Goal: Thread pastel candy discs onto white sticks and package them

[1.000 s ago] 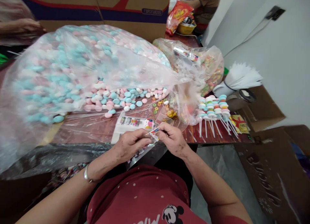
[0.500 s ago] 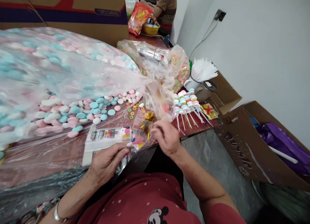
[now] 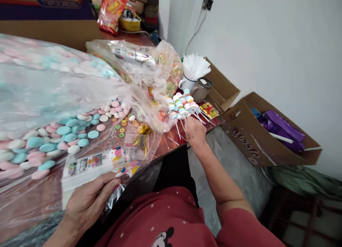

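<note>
My left hand [image 3: 92, 199] pinches a clear plastic bag [image 3: 114, 199] with a colourful printed top, at the table's front edge. Beside it lies a stack of printed header bags [image 3: 88, 165]. A small clear packet of gold twist ties [image 3: 143, 135] rests just beyond. Over to the right, my right hand [image 3: 196, 132] has its fingers curled at the white sticks of the candy skewers [image 3: 181, 105], seemingly closed on one; its fingertips are partly hidden. These skewers carry pastel candy discs and lie in a row, sticks toward me.
A large clear bag of pastel candies [image 3: 58, 79] spills onto the table at left. Behind stands a bag of candy rings [image 3: 171, 69]. White sticks fill a mug [image 3: 185, 84], near a lidded cup [image 3: 201, 90]. An open cardboard box [image 3: 240, 136] sits right; a person [image 3: 149, 6] is behind.
My right hand has moved from beside the twist-tie packet to the sticks of the candy skewers. My left hand still pinches the clear bag. The view has swung to the right.
</note>
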`<state>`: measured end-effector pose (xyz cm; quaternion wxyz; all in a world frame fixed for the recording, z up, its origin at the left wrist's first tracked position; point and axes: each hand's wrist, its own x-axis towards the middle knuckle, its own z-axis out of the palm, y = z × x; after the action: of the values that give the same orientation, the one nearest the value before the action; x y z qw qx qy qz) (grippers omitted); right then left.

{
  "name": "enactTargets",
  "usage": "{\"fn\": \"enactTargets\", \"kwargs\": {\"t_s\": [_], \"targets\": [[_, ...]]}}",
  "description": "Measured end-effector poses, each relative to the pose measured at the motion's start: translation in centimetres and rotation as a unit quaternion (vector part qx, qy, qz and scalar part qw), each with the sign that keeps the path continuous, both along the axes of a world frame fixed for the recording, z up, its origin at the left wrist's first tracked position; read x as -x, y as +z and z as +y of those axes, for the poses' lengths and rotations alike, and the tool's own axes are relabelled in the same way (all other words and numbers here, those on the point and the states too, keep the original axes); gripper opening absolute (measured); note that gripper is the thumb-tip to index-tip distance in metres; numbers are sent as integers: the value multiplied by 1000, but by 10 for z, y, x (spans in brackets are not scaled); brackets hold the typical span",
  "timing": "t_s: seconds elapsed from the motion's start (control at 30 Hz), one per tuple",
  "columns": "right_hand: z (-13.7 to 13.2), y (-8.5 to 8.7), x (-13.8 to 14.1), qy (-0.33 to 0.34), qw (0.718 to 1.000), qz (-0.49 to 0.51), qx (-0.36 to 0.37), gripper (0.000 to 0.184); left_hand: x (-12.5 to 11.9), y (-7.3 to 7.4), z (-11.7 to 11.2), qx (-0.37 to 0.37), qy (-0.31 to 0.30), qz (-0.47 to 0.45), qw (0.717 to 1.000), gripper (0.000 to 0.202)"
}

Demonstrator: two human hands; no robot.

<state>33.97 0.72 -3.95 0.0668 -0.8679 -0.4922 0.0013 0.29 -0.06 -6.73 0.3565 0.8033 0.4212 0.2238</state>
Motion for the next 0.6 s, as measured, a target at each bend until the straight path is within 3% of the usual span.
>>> {"fn": "enactTargets", "kwargs": {"t_s": [0.13, 0.2, 0.3, 0.37, 0.43, 0.53, 0.6], "targets": [[-2, -4, -18, -9, 999, 17, -34, 29, -5, 6, 0, 2, 19, -21, 1000, 29], [-8, -7, -29, 19, 981, 18, -192, 31, -11, 10, 1, 15, 19, -36, 999, 29], [-17, -7, -37, 128, 911, 77, -383, 25, -15, 14, 6, 45, 15, -66, 997, 27], [-23, -2, -33, 208, 882, 128, -403, 19, -15, 13, 11, 65, 22, -92, 993, 25], [-28, 7, -21, 312, 860, 148, -377, 14, -13, 12, 13, 93, 17, -120, 988, 23], [-27, 18, 0, 441, 822, 126, -337, 15, -9, 10, 13, 150, 12, -157, 976, 25], [-23, 21, 9, 487, 806, 97, -322, 19, -6, 11, 13, 184, 21, -173, 967, 26]]}}
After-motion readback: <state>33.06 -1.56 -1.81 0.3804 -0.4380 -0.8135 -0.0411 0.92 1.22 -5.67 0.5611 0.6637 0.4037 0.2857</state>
